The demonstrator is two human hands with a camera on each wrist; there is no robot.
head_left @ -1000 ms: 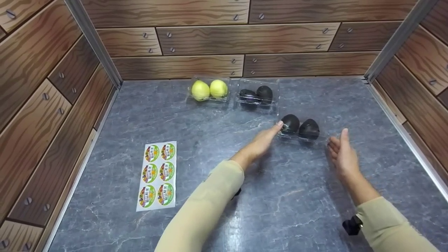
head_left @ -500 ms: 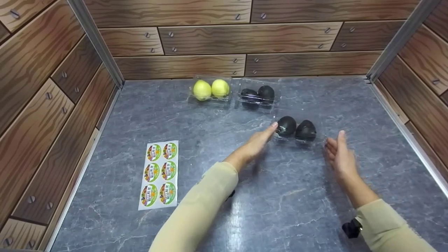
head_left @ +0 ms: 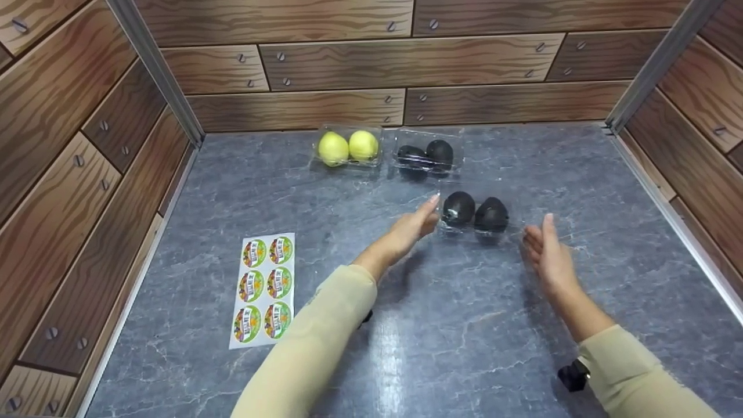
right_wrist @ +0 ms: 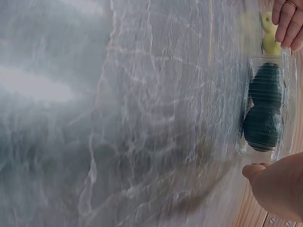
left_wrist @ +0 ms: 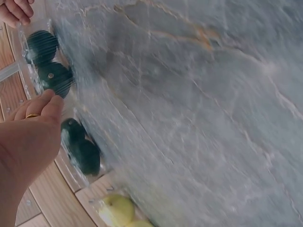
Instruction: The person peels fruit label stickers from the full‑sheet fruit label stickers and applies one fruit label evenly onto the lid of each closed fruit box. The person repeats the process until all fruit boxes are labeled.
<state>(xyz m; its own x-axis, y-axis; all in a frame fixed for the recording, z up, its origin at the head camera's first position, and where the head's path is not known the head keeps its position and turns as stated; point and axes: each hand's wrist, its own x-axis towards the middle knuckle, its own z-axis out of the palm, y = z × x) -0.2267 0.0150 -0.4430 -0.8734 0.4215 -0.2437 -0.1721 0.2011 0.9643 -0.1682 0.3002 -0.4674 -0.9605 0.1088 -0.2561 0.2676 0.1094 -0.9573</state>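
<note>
A clear plastic box (right_wrist: 258, 60) with two dark avocados (head_left: 491, 215) sits on the grey marbled table between my hands. My left hand (head_left: 408, 229) is at its left end, thumb pointing up and forward. In the left wrist view its fingertips lie near the box's end. On the other side, my right hand (head_left: 551, 258) stands on edge with its fingers extended, a small gap from the box in the head view. Behind are a second clear box with two dark avocados (head_left: 439, 155) and another with two yellow-green pear-like fruits (head_left: 363, 145).
A sheet of round colourful stickers (head_left: 264, 290) lies on the left of the table (head_left: 453, 348). My left sleeve (head_left: 325, 325) overlaps its lower right corner in the head view. Wood-patterned walls (head_left: 406, 64) enclose the back and sides.
The near box with its two avocados has slid left across the table. Both hands have moved left along with it, the left hand now slightly apart from the avocados.
</note>
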